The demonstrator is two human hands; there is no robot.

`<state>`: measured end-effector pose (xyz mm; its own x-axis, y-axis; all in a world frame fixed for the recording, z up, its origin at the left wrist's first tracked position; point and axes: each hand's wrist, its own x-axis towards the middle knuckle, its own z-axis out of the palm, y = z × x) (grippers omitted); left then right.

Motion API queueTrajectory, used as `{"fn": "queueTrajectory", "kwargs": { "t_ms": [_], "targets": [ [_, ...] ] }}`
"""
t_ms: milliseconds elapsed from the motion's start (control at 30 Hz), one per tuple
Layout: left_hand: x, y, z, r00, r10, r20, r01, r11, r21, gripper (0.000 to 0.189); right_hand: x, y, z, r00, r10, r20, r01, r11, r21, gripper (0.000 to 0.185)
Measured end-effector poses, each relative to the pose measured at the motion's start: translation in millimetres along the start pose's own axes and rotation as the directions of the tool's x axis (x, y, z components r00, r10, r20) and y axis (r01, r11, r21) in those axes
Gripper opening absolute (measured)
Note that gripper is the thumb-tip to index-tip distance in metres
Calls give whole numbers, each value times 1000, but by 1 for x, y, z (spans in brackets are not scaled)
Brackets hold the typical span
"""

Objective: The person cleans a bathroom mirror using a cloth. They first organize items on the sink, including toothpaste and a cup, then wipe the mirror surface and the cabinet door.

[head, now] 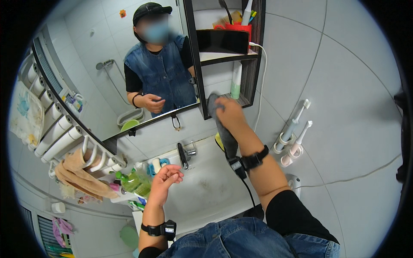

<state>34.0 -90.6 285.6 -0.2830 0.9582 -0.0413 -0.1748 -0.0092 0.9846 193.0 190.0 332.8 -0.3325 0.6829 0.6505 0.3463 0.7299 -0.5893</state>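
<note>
A dark grey cloth (227,135) hangs down from my right hand (229,113), which grips it at the front of the lower compartment of the wall shelf (252,80). Inside that compartment stands a white and green tube (236,80), just beyond my fingers. My left hand (166,180) is held over the left side of the white washbasin (206,193), fingers slightly curled and apart, with nothing in it. Close to it are a blue soap dish (165,161) with a pale soap bar and a green-capped bottle (137,183) of green liquid. Behind the basin rises a chrome faucet (190,151).
A phone-like black slab (222,42) leans on the upper shelf before a red cup (242,27); a white cable (265,71) hangs from it. Two electric toothbrushes (298,129) stand in wall holders at right. A mirror (113,64) and a towel rack with a tan towel (77,174) are left.
</note>
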Motion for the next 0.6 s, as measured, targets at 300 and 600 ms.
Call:
{"fn": "queueTrajectory", "kwargs": {
  "t_ms": [300, 600],
  "targets": [
    [-3, 3, 8, 1000, -14, 21, 13, 999, 34, 22, 47, -53, 0, 954, -218, -204, 191, 971, -141, 50],
    [-11, 15, 4, 1000, -14, -10, 14, 1000, 21, 22, 61, -10, -38, 919, 154, -364, -238, 951, -199, 57]
  ]
}}
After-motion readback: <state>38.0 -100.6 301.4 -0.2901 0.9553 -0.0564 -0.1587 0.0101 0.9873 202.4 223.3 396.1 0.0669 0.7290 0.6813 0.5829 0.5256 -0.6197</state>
